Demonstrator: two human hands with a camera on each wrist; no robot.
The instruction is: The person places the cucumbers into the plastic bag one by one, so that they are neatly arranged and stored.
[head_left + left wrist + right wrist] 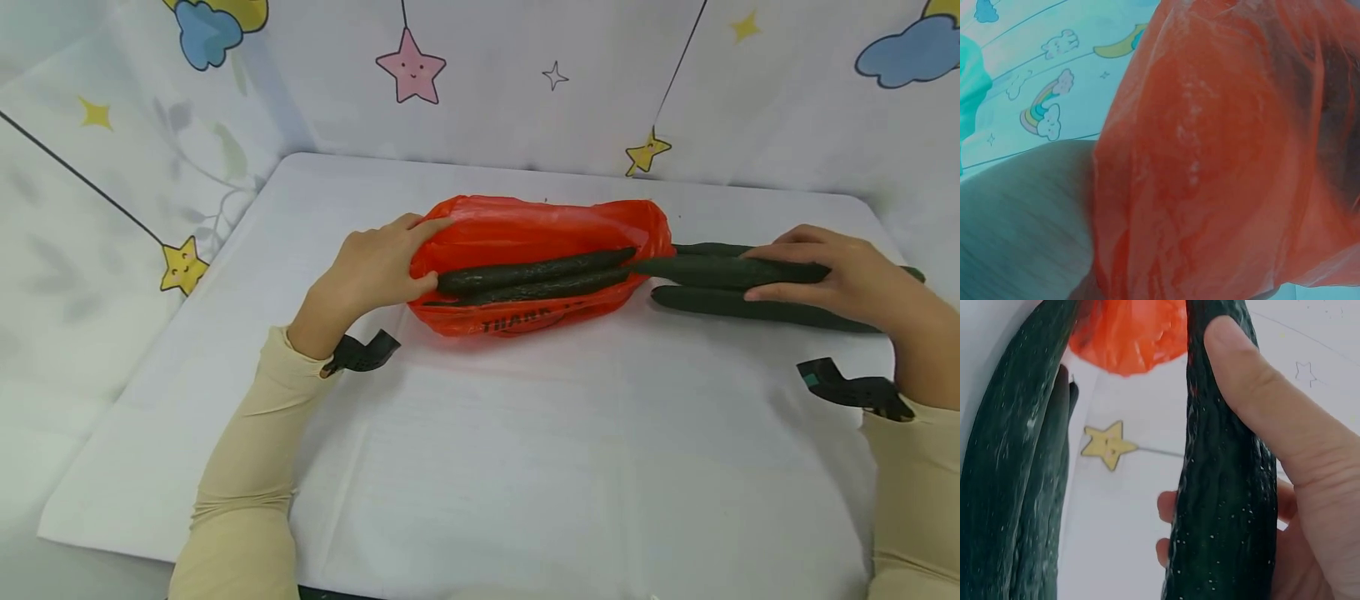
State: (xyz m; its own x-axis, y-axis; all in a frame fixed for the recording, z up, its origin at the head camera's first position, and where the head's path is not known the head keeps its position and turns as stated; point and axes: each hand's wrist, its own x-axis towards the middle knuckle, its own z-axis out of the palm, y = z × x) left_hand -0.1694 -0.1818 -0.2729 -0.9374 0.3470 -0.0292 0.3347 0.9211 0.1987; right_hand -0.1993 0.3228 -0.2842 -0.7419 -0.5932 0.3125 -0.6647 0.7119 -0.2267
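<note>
Where the left hand grips: left end of a red plastic bag, film held between the fingers on the far rim and the thumb, set well apart, at the near side.
Reason for that grip: probably steadies the thin film and keeps the mouth spread.
Right hand: curled about one cucumber, thumb along one side, fingertips round the other; no gap left.
Held cucumber: tip left of the right fingers, overlapping the bag's right rim; inside or just above, cannot tell. Held well back from the tip, presumably leaving that end clear of the fingers.
Bagged cucumbers: two visible, side by side, just right of the left thumb; laid lengthwise, seemingly because the bag is long and narrow.
Loose cucumbers: two visible in the head view, one beyond the right fingers, one on their near side; both partly covered.
In the way: bag's right rim, left of the right fingers; bagged cucumbers, taking up the near part of the mouth.
Black wrist mounts: one behind each hand's fingers, at the wrist.
White tabletop: beneath both hands' fingers.
Printed backdrop: beyond all fingers; stars, clouds.
</note>
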